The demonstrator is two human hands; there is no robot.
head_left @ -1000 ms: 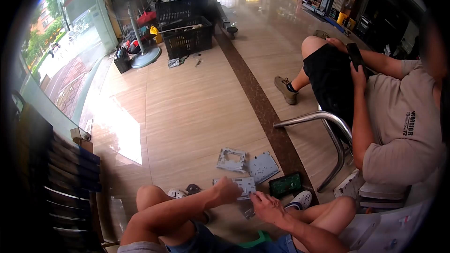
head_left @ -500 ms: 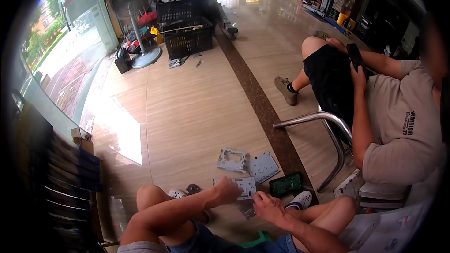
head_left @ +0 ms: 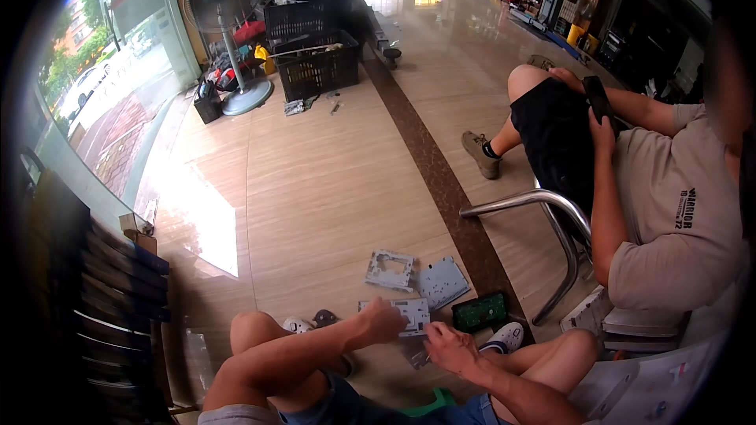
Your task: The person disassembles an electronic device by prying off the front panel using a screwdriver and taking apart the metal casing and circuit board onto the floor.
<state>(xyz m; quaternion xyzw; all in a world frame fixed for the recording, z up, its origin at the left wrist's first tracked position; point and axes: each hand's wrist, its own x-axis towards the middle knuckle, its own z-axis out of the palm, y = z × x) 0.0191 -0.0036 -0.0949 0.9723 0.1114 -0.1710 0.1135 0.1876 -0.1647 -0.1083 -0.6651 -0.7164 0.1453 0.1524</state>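
Note:
My left hand is closed, its fingers curled over a perforated grey metal plate; what it grips is hidden. By the plate's lower right corner, my right hand is pinched closed, on something too small to name. A small greyish piece shows beneath that hand. Beyond them on the floor are a square metal frame with a large cutout and a flat metal cover. A green circuit board in a dark surround lies to the right, close to my shoe.
At right, a seated person holds a dark phone-like object. Their chair's metal tube curves near the board. Dark stacked slats stand at left. Farther off are a standing fan and a black crate.
My hands and the metal parts stay almost where they were. The fan's head has turned slightly, and a white car now shows outside through the glass.

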